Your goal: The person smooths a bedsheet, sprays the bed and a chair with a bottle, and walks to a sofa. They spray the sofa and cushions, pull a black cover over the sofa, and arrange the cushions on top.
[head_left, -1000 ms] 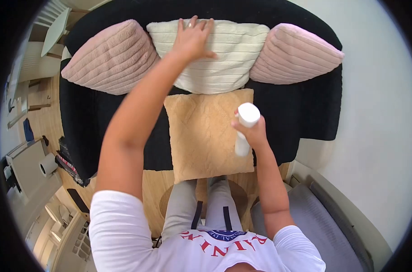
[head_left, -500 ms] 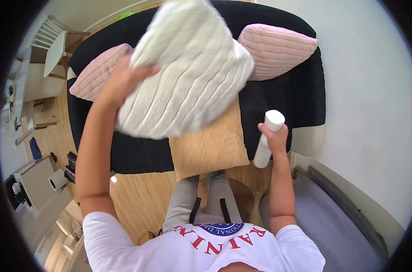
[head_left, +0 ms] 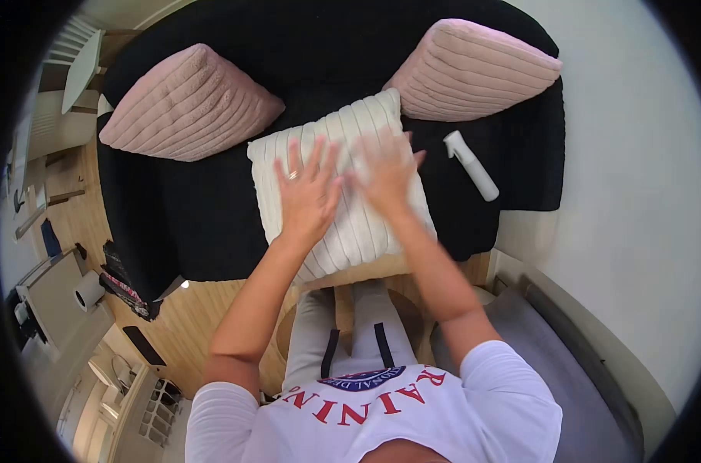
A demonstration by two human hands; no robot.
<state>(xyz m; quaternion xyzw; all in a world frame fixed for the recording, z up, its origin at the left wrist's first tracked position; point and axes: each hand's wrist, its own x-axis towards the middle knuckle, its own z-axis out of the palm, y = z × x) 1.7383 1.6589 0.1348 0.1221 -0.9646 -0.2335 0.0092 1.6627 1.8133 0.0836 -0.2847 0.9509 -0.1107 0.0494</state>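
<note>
A white ribbed cushion lies in front of me on the black sofa. My left hand rests flat on it with fingers spread and a ring on one of them. Close beside it, my right hand is over the same cushion, smeared by motion but with its fingers apart. Under the white cushion's near edge shows a strip of a beige cushion. To the right of my hands, a white spray bottle lies on its side on the seat.
Two pink ribbed cushions, one at left and one at right, lean at the back of the black sofa. A grey cushioned seat is at lower right beside the wall. White chairs and a paper roll appear at left.
The white cushion has come down from the air onto the beige one. My right hand has let go of the spray bottle and joined my left on the cushion.
</note>
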